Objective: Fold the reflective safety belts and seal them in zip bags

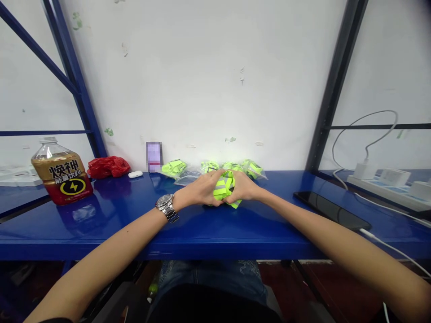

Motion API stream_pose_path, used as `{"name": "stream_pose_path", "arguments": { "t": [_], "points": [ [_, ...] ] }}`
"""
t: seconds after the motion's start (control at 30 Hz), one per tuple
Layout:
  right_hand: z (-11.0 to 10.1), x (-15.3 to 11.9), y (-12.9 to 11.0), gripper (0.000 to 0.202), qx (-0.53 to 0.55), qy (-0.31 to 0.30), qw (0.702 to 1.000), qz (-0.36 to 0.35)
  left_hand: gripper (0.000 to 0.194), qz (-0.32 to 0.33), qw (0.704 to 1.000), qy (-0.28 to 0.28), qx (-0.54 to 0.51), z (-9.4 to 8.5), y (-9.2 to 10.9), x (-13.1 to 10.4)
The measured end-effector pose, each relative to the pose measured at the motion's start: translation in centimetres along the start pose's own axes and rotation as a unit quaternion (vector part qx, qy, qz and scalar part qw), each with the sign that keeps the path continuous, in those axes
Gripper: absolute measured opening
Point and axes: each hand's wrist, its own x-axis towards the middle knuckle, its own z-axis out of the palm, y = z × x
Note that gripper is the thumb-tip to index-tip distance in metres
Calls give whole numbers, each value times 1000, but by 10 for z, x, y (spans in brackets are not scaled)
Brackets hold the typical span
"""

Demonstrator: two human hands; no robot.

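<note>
A bundled neon-yellow reflective strap piece (224,186) with grey bands is squeezed between my two hands, just above the blue table. My left hand (204,188), with a metal watch on its wrist, curls round its left side. From the right, my right hand (245,186) wraps the bundle, and a loose yellow end pokes out below. Just behind my hands lie several similar yellow bundles in clear plastic bags, one bagged bundle (175,168) at the left and another bagged bundle (252,168) at the right. A clear bag (186,179) lies flat beside my left hand.
On the left stand a large drink bottle (63,172), a red plastic bag (108,167) and a white earphone case (135,174). A phone (154,157) leans on the wall. A black phone (332,210) on a cable and a power strip (387,188) lie right.
</note>
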Motion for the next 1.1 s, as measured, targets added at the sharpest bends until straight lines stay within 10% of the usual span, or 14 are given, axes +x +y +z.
{"name": "stream_pose_path", "arguments": {
  "t": [0.3,0.57,0.83,1.1],
  "points": [
    [-5,-4,3,78,149,-8,988,25,79,17,996,54,73,7,-6,0],
    [-1,-4,-17,70,544,11,796,265,63,-64,939,267,208,-4,-23,4],
    [0,-4,-21,82,628,-19,761,162,63,13,950,198,241,4,-10,-2],
    [-2,-15,-3,65,595,-118,768,207,57,181,937,139,263,8,-3,-15]
  ]
}}
